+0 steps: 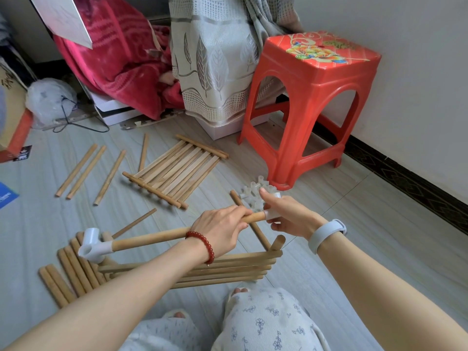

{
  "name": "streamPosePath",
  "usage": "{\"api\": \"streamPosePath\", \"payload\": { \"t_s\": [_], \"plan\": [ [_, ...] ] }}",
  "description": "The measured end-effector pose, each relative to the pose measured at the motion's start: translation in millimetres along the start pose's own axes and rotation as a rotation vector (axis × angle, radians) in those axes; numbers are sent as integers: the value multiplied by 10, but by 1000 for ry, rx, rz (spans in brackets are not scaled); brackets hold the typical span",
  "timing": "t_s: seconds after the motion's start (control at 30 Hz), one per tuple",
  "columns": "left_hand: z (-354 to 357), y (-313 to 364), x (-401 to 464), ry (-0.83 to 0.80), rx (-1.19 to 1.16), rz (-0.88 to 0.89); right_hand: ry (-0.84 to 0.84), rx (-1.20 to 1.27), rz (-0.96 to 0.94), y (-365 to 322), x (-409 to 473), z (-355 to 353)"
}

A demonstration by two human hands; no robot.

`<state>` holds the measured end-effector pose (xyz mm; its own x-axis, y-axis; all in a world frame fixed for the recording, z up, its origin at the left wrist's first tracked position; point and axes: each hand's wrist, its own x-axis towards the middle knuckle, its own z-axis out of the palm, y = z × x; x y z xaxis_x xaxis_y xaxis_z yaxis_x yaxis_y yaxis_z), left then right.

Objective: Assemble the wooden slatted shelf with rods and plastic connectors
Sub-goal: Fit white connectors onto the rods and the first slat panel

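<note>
- the left hand (222, 228) is curled around a wooden rod (152, 238) near its right end, fingers wrapped over the top and the thumb underneath.
- the right hand (288, 216) pinches a white plastic connector (272, 214) between thumb and curled fingers, and the connector is seated on the rod's end.
- a second white connector (95, 245) is fitted on the rod's left end.
- a small pile of spare connectors (253, 195) is seen on the floor just behind the right hand.
- a slatted panel (202, 271) lies under the forearms, and another slatted panel (174, 171) lies further back on the floor.
- loose rods (83, 171) are scattered at the left, with more rods (65, 269) bunched by the near panel.
- the pale plank floor (354, 249) is shared with a red plastic stool (311, 102) beside a white wall (417, 59), a patterned curtain (215, 59) and a red blanket (121, 59).
</note>
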<state>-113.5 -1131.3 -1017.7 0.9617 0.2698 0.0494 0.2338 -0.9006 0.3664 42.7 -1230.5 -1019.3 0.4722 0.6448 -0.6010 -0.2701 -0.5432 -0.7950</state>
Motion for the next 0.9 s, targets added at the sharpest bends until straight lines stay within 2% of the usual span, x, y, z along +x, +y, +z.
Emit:
{"api": "streamPosePath", "payload": {
  "t_s": [0.27,0.37,0.47,0.57,0.67,0.77,0.9],
  "plan": [
    [-58,-14,16,26,-28,-91,-16,-14,-43,5,35,82],
    [-63,-15,51,-56,-46,-98,-82,-3,-29,106,65,99],
    [-117,-24,114,-101,-43,-116,-38,16,-179,169,42,-12],
    [-228,-145,126,-41,-83,-177,8,-79,-316,327,-28,-176],
    [-319,-297,120,29,-117,-236,-131,-152,-364,479,-55,-59],
    [-406,-359,103,137,-141,-250,-186,-340,-471,449,8,161],
    [-600,-456,8,255,-301,-249,-85,-618,-730,251,98,239]
  ]
}}
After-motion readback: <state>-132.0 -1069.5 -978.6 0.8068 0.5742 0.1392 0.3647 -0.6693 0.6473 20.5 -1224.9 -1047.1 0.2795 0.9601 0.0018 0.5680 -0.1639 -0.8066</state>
